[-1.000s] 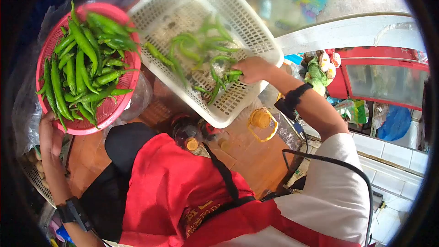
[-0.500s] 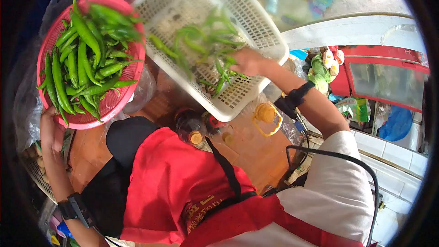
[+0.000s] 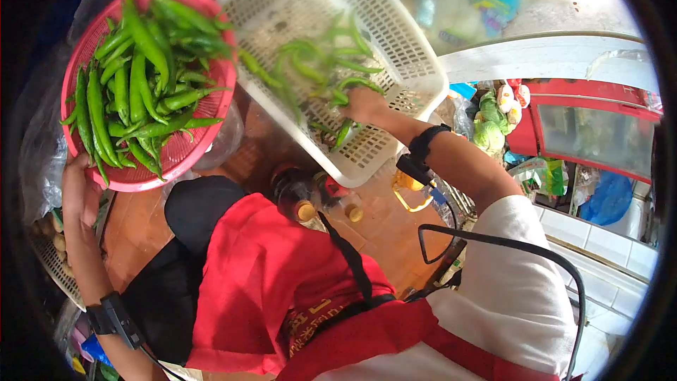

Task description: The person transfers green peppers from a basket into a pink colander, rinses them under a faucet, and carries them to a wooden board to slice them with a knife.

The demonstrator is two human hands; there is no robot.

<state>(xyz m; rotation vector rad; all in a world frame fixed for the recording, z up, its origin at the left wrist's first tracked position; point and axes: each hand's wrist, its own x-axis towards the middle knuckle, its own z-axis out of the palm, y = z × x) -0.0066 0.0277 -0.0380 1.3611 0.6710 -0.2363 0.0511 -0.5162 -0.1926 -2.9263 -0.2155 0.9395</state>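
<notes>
My left hand (image 3: 79, 187) grips the near left rim of a round pink-red plastic basket (image 3: 218, 123), its fingers partly hidden beneath it. Long green chili peppers (image 3: 134, 77) are heaped inside. To the right, a white rectangular plastic basket (image 3: 377, 162) stands tilted in view, with fewer green chili peppers (image 3: 307, 67) scattered on its bottom. Reaching into its near right part, my right hand (image 3: 364, 106) has its fingers closed around a few peppers. Haze or blur over the white basket's middle softens the peppers there.
Bottles with yellow caps (image 3: 305, 210) stand below the white basket, beside a yellow-handled jug (image 3: 409, 190). Cabbages (image 3: 489, 134) and a red-framed glass cabinet (image 3: 599, 127) are at the right. A black cable (image 3: 508, 240) runs along my right arm.
My right hand has moved left and slightly nearer to me within the white basket, gathering peppers by its fingers. Both baskets appear shifted slightly right and up; my left hand keeps its hold.
</notes>
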